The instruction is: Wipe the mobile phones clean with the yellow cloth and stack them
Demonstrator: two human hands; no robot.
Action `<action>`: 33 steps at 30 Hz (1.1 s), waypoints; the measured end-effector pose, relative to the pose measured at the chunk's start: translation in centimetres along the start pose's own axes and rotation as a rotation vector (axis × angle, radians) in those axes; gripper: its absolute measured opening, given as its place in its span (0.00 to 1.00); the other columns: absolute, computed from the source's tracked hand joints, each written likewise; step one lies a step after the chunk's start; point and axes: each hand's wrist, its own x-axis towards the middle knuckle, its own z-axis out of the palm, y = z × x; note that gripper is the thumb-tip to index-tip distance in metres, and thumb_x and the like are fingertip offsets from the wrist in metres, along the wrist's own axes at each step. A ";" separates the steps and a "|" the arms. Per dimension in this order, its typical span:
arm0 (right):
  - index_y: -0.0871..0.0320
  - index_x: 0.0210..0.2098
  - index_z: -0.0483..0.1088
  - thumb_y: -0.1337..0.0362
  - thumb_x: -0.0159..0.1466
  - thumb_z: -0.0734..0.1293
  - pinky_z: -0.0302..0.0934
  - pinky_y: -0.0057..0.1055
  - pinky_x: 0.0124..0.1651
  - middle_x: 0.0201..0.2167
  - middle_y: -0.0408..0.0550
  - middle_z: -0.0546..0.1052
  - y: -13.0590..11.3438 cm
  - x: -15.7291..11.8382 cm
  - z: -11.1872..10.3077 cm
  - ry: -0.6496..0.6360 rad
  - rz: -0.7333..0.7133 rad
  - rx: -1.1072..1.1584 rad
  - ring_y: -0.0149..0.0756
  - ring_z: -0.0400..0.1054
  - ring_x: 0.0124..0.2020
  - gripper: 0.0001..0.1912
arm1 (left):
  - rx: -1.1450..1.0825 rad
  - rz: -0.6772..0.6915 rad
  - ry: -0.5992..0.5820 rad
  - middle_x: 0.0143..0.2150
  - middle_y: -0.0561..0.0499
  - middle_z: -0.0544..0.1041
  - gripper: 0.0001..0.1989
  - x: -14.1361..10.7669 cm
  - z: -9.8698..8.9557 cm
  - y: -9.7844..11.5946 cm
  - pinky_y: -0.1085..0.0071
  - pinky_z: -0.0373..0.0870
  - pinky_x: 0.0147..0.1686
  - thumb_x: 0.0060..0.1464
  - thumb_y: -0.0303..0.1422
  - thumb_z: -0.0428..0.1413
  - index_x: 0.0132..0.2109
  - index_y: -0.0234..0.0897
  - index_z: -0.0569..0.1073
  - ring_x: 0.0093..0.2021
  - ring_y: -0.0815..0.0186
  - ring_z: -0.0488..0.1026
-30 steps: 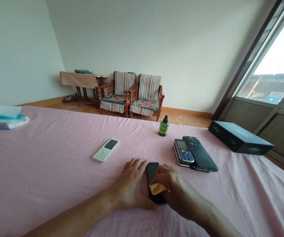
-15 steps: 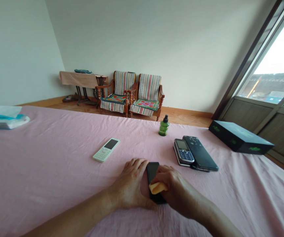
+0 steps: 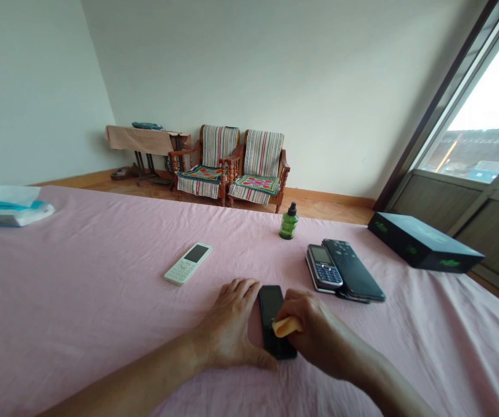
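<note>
On pink sheeting (image 3: 102, 278), the right grip (image 3: 312, 327) clamps yellow cloth (image 3: 287, 326) over a black phone (image 3: 271, 300).

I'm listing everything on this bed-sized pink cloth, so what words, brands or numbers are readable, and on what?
None reads clearly.
Black box: green lettering, too blurred.
White phone: key markings too small.
Dark keypad phone: key markings too small.
Phone beside the left hand: none discernible.
</note>
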 end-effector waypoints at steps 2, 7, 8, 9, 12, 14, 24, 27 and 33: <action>0.58 0.25 0.72 0.81 0.48 0.61 0.52 0.25 0.31 0.27 0.41 0.71 0.2 -0.1 -0.2 0.009 0.026 0.000 0.29 0.63 0.29 0.15 | -0.002 -0.004 -0.008 0.58 0.42 0.64 0.49 0.0 0.0 0.0 0.49 0.56 0.57 0.29 0.54 0.65 0.58 0.39 0.61 0.57 0.45 0.59; 0.58 0.25 0.73 0.80 0.52 0.60 0.54 0.25 0.32 0.29 0.43 0.71 -0.6 0.1 0.5 0.004 -0.054 0.060 0.29 0.64 0.30 0.14 | -0.032 0.006 0.023 0.55 0.45 0.65 0.49 0.0 0.1 -0.1 0.51 0.58 0.55 0.26 0.54 0.66 0.57 0.43 0.62 0.55 0.47 0.61; 0.58 0.25 0.73 0.80 0.53 0.61 0.54 0.25 0.32 0.30 0.43 0.71 -0.7 0.1 0.5 -0.002 -0.063 0.063 0.29 0.63 0.30 0.14 | -0.035 0.002 0.026 0.55 0.45 0.65 0.50 0.0 0.1 0.0 0.52 0.58 0.55 0.25 0.53 0.67 0.57 0.43 0.62 0.55 0.47 0.61; 0.58 0.24 0.73 0.80 0.52 0.61 0.54 0.25 0.32 0.30 0.43 0.71 -0.8 0.1 0.5 -0.010 -0.067 0.064 0.29 0.63 0.30 0.14 | -0.036 0.000 0.025 0.55 0.45 0.65 0.50 0.0 0.0 0.1 0.52 0.58 0.55 0.24 0.53 0.67 0.57 0.43 0.62 0.55 0.47 0.62; 0.58 0.24 0.72 0.81 0.48 0.60 0.54 0.24 0.32 0.28 0.42 0.71 -0.6 0.1 0.0 -0.016 -0.040 0.059 0.29 0.64 0.29 0.14 | -0.036 -0.013 -0.003 0.56 0.44 0.65 0.48 0.0 -0.3 0.4 0.51 0.57 0.55 0.27 0.53 0.66 0.57 0.43 0.62 0.56 0.46 0.61; 0.58 0.24 0.71 0.82 0.47 0.59 0.53 0.24 0.31 0.27 0.41 0.70 -0.4 0.1 -0.3 -0.010 -0.022 0.061 0.28 0.64 0.29 0.15 | -0.031 -0.023 -0.020 0.57 0.43 0.64 0.47 0.1 -0.5 0.6 0.50 0.56 0.56 0.29 0.52 0.65 0.57 0.42 0.62 0.57 0.46 0.60; 0.58 0.24 0.71 0.82 0.49 0.61 0.53 0.24 0.31 0.28 0.41 0.70 -0.8 0.2 0.2 -0.006 -0.066 0.074 0.28 0.63 0.30 0.14 | -0.019 0.008 0.009 0.56 0.45 0.65 0.49 0.0 0.1 0.0 0.51 0.57 0.55 0.25 0.53 0.66 0.57 0.43 0.62 0.55 0.46 0.61; 0.59 0.24 0.70 0.83 0.46 0.60 0.52 0.24 0.29 0.25 0.41 0.70 -0.2 0.0 -0.5 0.006 0.022 0.032 0.28 0.63 0.28 0.15 | -0.020 -0.005 -0.014 0.58 0.42 0.64 0.50 0.0 -0.2 0.1 0.50 0.55 0.56 0.28 0.54 0.65 0.58 0.41 0.60 0.57 0.45 0.59; 0.58 0.24 0.72 0.83 0.53 0.61 0.54 0.23 0.31 0.30 0.42 0.70 -1.1 0.2 0.4 -0.016 -0.104 0.142 0.27 0.64 0.31 0.15 | -0.016 0.000 0.010 0.55 0.44 0.65 0.47 0.1 -0.2 0.3 0.52 0.58 0.55 0.27 0.53 0.65 0.56 0.41 0.62 0.55 0.47 0.62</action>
